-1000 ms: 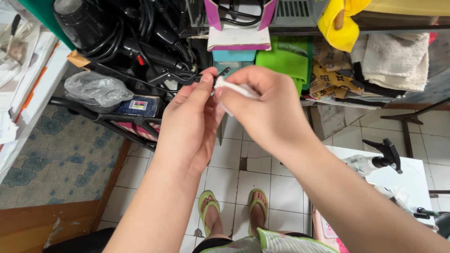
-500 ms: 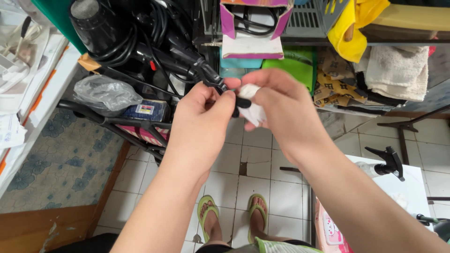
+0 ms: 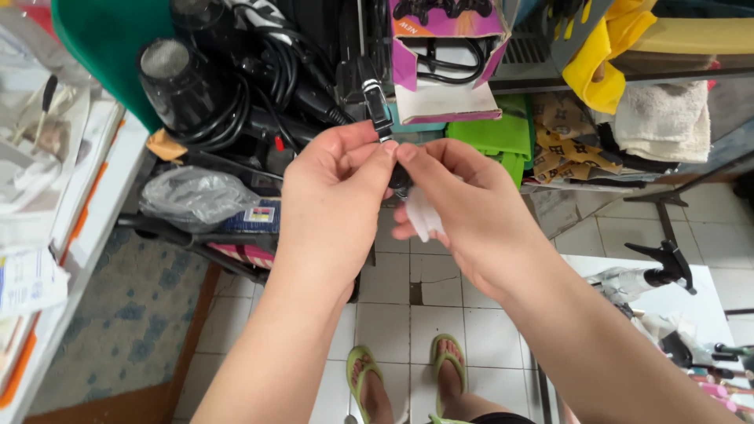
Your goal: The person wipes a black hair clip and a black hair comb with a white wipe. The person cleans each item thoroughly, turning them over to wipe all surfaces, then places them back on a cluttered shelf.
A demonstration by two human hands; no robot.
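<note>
My left hand (image 3: 334, 192) pinches the lower end of a small black clip-like tool (image 3: 377, 106) that points up toward the shelf. My right hand (image 3: 463, 208) meets it fingertip to fingertip on the same tool and keeps a crumpled white wipe (image 3: 422, 216) tucked under its fingers. Both hands hover in front of a cluttered rack, above my feet in green sandals (image 3: 408, 381).
A black hair dryer (image 3: 184, 82) with tangled cords lies on the rack, next to a purple box (image 3: 444, 47), a green pack (image 3: 495, 129) and a yellow cloth (image 3: 593, 59). A plastic bag (image 3: 196, 196) sits lower left. A spray bottle (image 3: 652, 271) rests on a white table at right.
The wipe has gone from the fingertips down under my right hand's fingers. The black tool now stands upright between both hands, and the view has tilted slightly down.
</note>
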